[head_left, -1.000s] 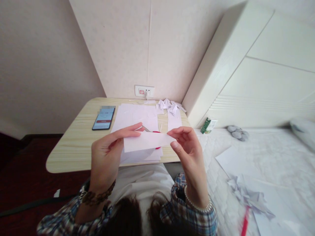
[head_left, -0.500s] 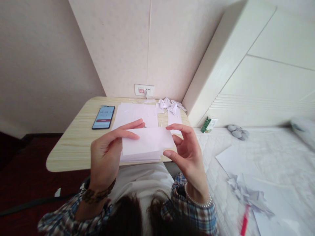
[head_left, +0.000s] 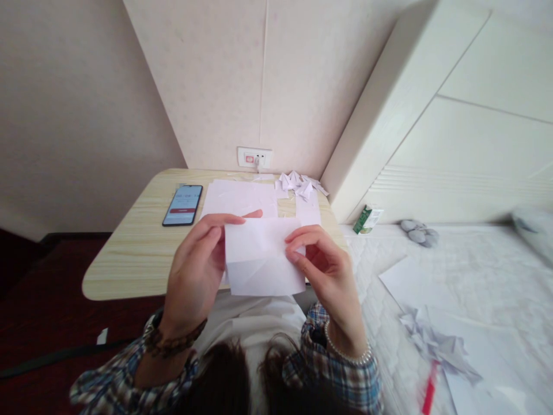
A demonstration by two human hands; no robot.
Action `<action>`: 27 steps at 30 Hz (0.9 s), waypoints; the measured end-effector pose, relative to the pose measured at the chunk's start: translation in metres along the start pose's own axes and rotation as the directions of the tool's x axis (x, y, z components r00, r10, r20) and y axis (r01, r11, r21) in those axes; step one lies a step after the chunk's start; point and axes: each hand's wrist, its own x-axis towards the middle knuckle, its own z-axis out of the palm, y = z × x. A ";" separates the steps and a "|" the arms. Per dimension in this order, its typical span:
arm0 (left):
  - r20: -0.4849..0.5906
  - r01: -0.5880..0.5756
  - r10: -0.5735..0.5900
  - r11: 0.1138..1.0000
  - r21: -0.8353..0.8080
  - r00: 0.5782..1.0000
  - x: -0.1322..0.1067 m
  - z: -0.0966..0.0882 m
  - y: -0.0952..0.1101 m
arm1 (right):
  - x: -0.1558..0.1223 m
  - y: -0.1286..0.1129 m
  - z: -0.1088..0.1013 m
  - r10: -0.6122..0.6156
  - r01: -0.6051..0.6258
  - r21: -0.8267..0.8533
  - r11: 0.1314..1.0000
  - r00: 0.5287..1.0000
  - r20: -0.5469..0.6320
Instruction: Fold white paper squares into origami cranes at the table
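Observation:
A creased sheet of white paper (head_left: 263,259) is held up between my hands above the near edge of the small table. One crease runs across its width and a slanting one crosses the lower half. My left hand (head_left: 196,259) grips its left side, fingers behind the paper and thumb near the edge. On the right edge, my right hand (head_left: 326,262) pinches the paper between thumb and fingers. Behind it, more white sheets (head_left: 239,196) lie on the table, partly covered by the held piece.
On the wood-grain table (head_left: 125,253) a phone (head_left: 182,205) lies at the left. Folded paper pieces (head_left: 296,183) sit at the back right, below a wall socket (head_left: 254,157). The bed at right holds a green carton (head_left: 363,219), crumpled paper (head_left: 440,346) and a red pen-like object (head_left: 429,389).
The folded paper has been opened out into a taller sheet showing its creases. My right hand has closed in on its right edge; my left hand has shifted slightly right.

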 end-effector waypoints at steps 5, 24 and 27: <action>0.063 0.096 -0.092 0.993 -0.066 0.994 -0.001 -0.001 0.000 | -0.002 -0.001 -0.007 -0.053 0.069 -0.107 0.992 0.988 0.143; 0.007 0.201 -0.201 0.972 -0.124 0.979 -0.009 0.008 0.014 | -0.005 0.008 -0.010 -0.350 0.350 -0.502 0.791 0.932 0.098; 0.077 0.180 -0.171 0.974 -0.134 0.982 -0.010 0.006 0.012 | -0.004 0.007 -0.006 -0.330 0.298 -0.424 0.855 0.944 -0.001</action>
